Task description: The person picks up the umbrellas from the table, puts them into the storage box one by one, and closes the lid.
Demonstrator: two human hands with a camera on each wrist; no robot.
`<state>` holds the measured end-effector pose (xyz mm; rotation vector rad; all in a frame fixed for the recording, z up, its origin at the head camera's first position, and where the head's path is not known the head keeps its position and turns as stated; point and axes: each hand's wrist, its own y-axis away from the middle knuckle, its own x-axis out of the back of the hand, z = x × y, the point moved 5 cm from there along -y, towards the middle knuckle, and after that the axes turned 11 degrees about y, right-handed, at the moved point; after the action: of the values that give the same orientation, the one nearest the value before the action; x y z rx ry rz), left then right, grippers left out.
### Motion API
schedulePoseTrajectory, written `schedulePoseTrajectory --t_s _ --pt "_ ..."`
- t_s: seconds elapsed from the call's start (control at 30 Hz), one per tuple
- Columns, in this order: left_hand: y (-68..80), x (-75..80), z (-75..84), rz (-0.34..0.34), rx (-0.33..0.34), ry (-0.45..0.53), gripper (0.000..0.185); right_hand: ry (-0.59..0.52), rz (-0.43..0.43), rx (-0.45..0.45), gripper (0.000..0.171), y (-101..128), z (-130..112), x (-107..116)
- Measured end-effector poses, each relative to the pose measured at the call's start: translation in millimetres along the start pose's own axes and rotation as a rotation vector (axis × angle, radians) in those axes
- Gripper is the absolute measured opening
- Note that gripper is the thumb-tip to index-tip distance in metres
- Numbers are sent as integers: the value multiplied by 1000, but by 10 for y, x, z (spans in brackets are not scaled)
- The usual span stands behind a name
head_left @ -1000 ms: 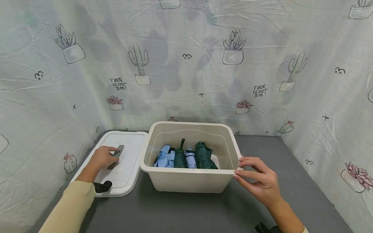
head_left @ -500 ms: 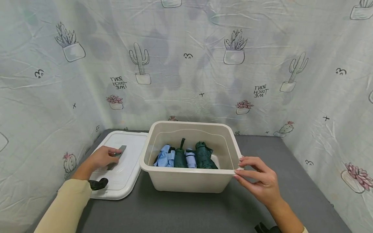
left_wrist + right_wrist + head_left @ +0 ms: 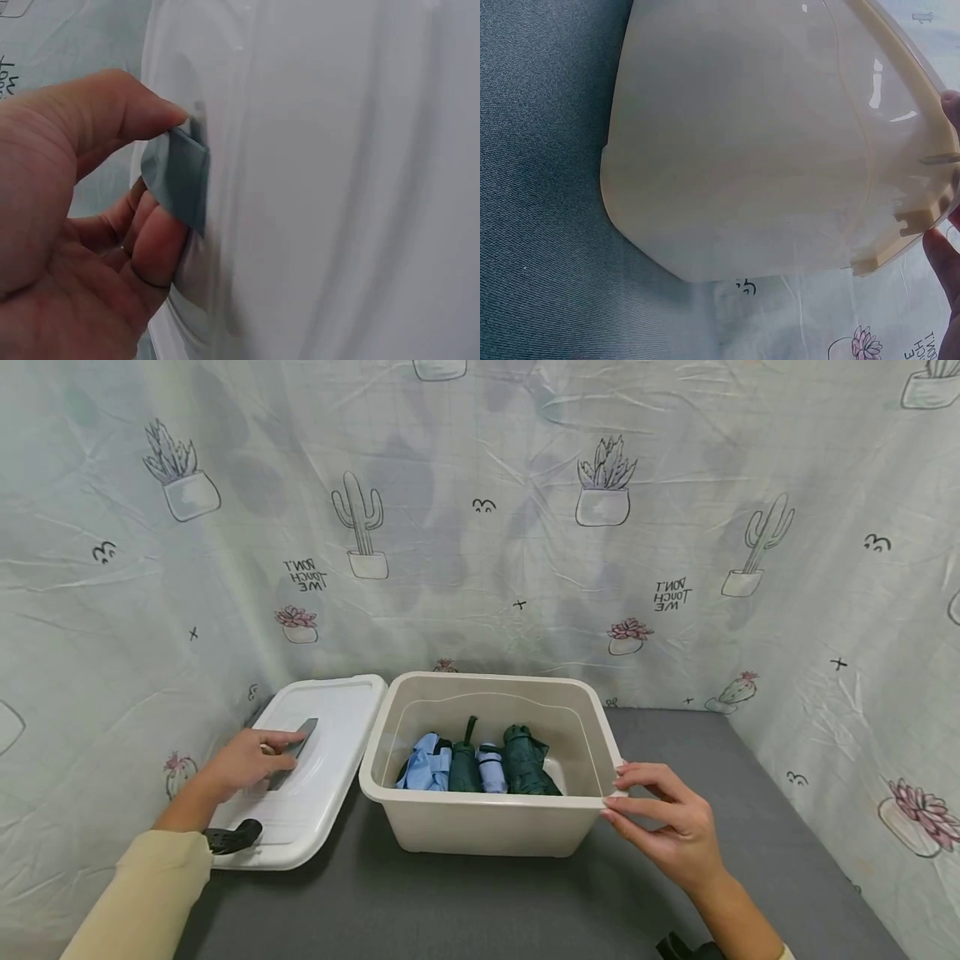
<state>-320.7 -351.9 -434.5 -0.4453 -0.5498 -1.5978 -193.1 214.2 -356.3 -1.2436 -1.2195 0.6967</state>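
My left hand (image 3: 243, 764) grips the grey handle (image 3: 306, 732) of a white lid (image 3: 337, 718) at the left. The lid's right edge is raised and lies close beside the storage bin; whether they touch I cannot tell. In the left wrist view, thumb and curled fingers pinch the handle (image 3: 184, 176). The beige storage bin (image 3: 487, 827) stands uncovered in the middle. My right hand (image 3: 667, 818) holds its near right corner, with fingertips and thumb on the rim. Inside lie folded umbrellas: a blue one (image 3: 427, 766), a light blue one (image 3: 491, 770) and two dark green ones (image 3: 525, 764).
A grey cloth-covered table (image 3: 480, 910) bears the bin. Pale curtains (image 3: 465, 543) printed with cacti enclose the back and both sides. Black straps (image 3: 236, 837) sit at the wrists.
The left hand has drawn the lid leftward and tipped it, its right edge rising from the table. The bin, the umbrellas and the right hand have stayed in place.
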Motion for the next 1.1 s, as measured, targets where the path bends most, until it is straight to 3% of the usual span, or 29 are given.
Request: schedulePoseTrajectory --t_s 0.3,0.5,0.63,0.8,1.1 --pt "73 112 218 54 -133 81 57 -24 -5 -2 15 -1 -10 -6" --pt "133 171 433 53 -284 154 55 -22 -8 -14 15 4 -8 -3" --pt "158 182 620 43 -363 149 53 -24 -7 -16 14 8 -5 4" --pt "178 171 883 11 -414 106 52 -22 -13 -22 13 16 -6 -2" --pt "185 47 1389 -123 -488 37 50 -27 -5 -24 14 36 6 -6"
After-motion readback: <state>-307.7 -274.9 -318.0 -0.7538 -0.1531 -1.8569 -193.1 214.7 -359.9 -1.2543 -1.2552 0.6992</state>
